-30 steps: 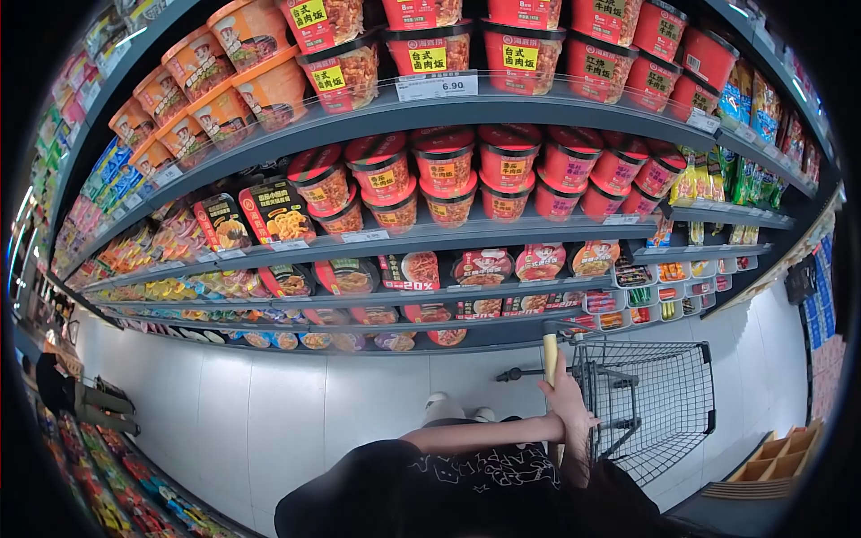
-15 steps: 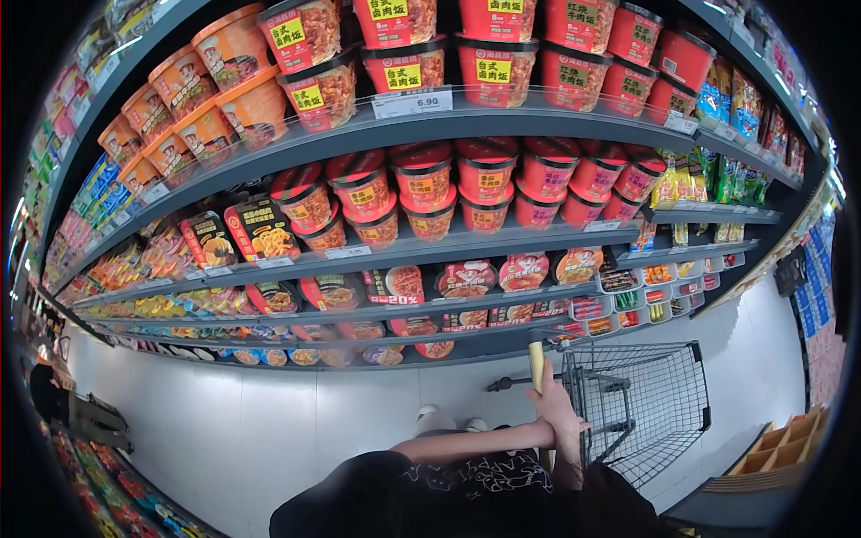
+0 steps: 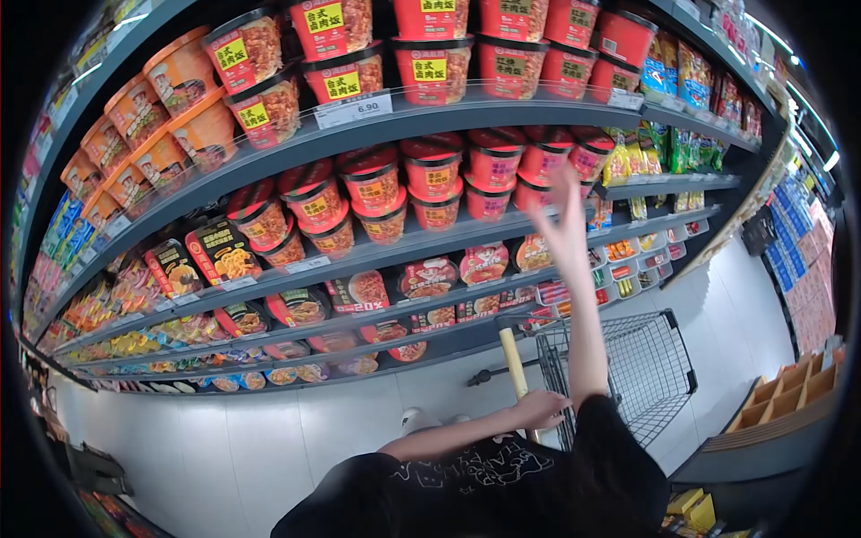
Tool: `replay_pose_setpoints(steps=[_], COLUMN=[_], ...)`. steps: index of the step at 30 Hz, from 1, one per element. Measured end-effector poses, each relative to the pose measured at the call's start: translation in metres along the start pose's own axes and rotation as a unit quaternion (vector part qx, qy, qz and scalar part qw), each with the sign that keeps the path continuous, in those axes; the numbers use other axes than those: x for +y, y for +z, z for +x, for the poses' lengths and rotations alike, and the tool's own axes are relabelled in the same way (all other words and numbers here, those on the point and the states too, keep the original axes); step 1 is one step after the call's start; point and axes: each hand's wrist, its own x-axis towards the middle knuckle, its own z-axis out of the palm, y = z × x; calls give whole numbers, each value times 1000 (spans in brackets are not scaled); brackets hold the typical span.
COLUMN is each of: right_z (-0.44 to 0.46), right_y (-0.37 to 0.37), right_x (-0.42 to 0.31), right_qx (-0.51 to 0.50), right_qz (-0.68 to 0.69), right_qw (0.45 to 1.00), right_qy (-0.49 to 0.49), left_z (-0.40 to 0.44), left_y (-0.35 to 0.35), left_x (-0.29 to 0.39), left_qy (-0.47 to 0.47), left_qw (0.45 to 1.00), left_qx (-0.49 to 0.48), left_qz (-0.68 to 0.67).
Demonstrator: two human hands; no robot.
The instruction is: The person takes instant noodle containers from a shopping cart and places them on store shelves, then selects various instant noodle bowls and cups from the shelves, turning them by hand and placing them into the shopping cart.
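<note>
My left hand (image 3: 542, 409) is closed at the yellow handle (image 3: 514, 360) of a wire shopping cart (image 3: 650, 372); its fingers are only partly visible. My right hand (image 3: 561, 215) reaches up and forward, slightly blurred, with its fingers apart and nothing visible in them. It appears in front of the shelf with red tubs (image 3: 434, 168), overlapping those at the right end of the row. Whether it touches any tub I cannot tell.
Larger red tubs (image 3: 432, 70) and orange tubs (image 3: 199, 130) stand on the upper shelf, above a price tag (image 3: 354, 109). Flat bowls and small bins of snacks (image 3: 622, 273) fill lower shelves. A wooden divided rack (image 3: 789, 394) is at right.
My right hand has left the cart handle and risen toward the shelf, its fingers spreading. My left hand stays by the handle. The view has shifted, so the shelves appear farther left.
</note>
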Motion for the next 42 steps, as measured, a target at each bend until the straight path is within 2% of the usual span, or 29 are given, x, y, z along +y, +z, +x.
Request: replay_pose_setpoints(steps=[2, 5, 7, 8, 10, 11, 13, 15, 17, 19, 21, 22, 23, 24, 25, 27, 28, 30, 31, 32, 33, 34, 35, 37, 38, 39, 40, 41, 42], right_z=[77, 184, 222, 231, 240, 242, 239, 234, 227, 205, 177, 145, 106, 72, 40, -25, -51, -103, -123, -139, -156, -170, -180, -197, -207, -208, -205, -207, -207], right_y=[5, 9, 18, 28, 47, 47, 48, 50, 44, 37, 25, 20, 13, 11, 10, 2, -1, -12, -17, -20, -23, -26, -30, -34, -34, -34, -32, -31, -31], right_x=[-5, -3, -17, -23, -31, -33, -36, -39, -45, -48, -30, -38, -48, -46, -36, -7, 4, 38, 45, 48, 53, 61, 64, 70, 81, 75, 65, 58, 55], right_qx=[92, 190, 228, 229, 316, 314, 213, 222, 300, 294, 276, 245, 216, 201, 186, 155, 154, 163, 167, 193, 221, 233, 239, 192, 194, 197, 173, 151, 125], right_qz=[60, -112, -261, -261, -352, -352, -384, -379, -255, -205, -32, -7, 18, 87, 155, 137, 117, 45, 32, 37, 43, -7, -15, -101, -77, -81, -95, -108, -133], right_qw=[989, 962, 930, 929, 881, 882, 898, 898, 919, 933, 940, 955, 967, 972, 970, 977, 979, 977, 974, 961, 945, 942, 937, 933, 937, 934, 947, 958, 959], right_qy=[-99, -162, -126, -127, -21, -21, 28, 32, -11, -2, -196, -165, -133, -85, -36, 44, 70, 131, 148, 194, 238, 242, 254, 288, 281, 287, 253, 219, 218], left_z=[0, 0, 0, 0, 0, 1, 1, 2, 3, 3, 3, 5, 6, 17, 28, 35, 45, 55, 59, 64, 69, 72, 77, 73, 72, 72, 70, 66, 64], left_y=[5, 5, 1, -1, -7, -9, -9, -7, -4, -10, -17, -20, -19, -4, 13, -12, -8, -27, -39, -64, -67, -73, -76, -83, -80, -77, -76, -75, -79], left_x=[0, -4, -6, -6, -3, -3, -5, -9, -11, -10, -11, -12, -11, -27, -43, -39, -57, -78, -84, -82, -100, -106, -118, -104, -103, -104, -105, -106, -105], left_qy=[3, 12, 10, 11, -5, -6, -8, -2, 6, -8, -13, -24, -36, 9, 51, -63, -48, -33, -40, -93, -96, -27, -21, 0, -6, -12, -19, -25, -42], left_qw=[1000, 998, 996, 996, 997, 997, 997, 996, 995, 996, 995, 988, 979, 932, 858, 748, 697, 728, 643, 593, 621, 628, 603, 632, 628, 675, 721, 721, 683], left_qx=[17, 53, 75, 76, 54, 55, 47, 61, 73, 65, 54, 81, 105, 209, 305, 387, 424, 501, 491, 473, 435, 370, 304, 224, 217, 231, 243, 237, 233], left_qz=[-23, -36, -49, -49, -56, -56, -56, -59, -60, -67, -87, -131, -173, -295, -409, -535, -576, -466, -586, -645, -645, -684, -737, -742, -747, -700, -649, -651, -690])
